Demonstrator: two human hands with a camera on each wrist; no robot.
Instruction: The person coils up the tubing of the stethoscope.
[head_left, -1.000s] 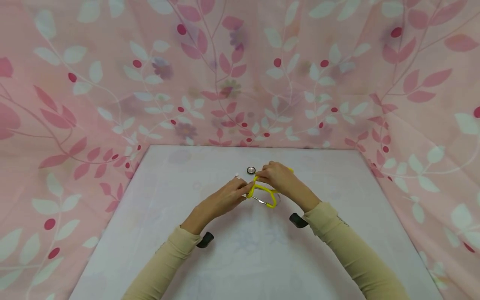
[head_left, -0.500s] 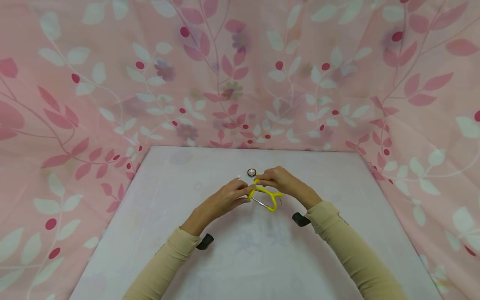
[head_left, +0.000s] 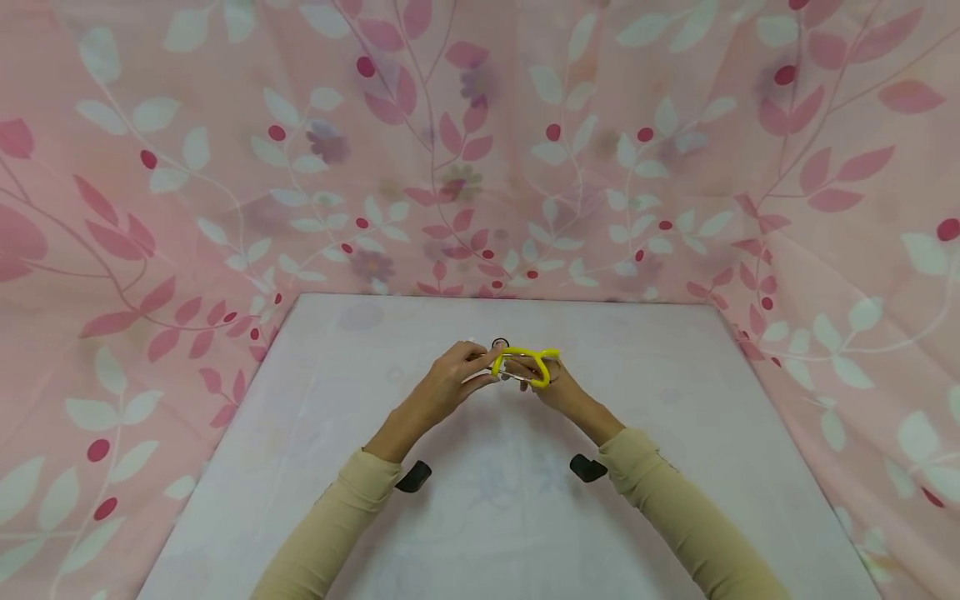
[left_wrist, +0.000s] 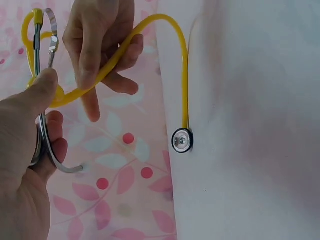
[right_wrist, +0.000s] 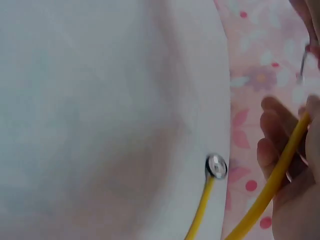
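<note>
A yellow stethoscope (left_wrist: 120, 52) with metal ear tubes (left_wrist: 37, 57) is between my two hands. My left hand (head_left: 446, 379) grips its folded ear tubes and the start of the yellow tubing, thumb on top. One bent ear tube end sticks out below those fingers in the left wrist view. My right hand (head_left: 562, 393) holds the tubing farther along, which runs across its palm under the thumb; the other fingers are loosely bent. From there the tube arcs down to the round chest piece (left_wrist: 182, 140). In the head view the yellow loop partly covers the right hand.
A white-covered table (head_left: 480, 517) lies under the hands. Pink curtains (head_left: 480, 150) with a leaf pattern stand behind it and along both sides. Dark wrist-worn devices (head_left: 588, 468) hang below the cuffs.
The right hand has moved down and turned, from above the yellow loop to behind it. The left hand has lifted slightly, raising the loop. The chest piece is now partly covered in the head view.
</note>
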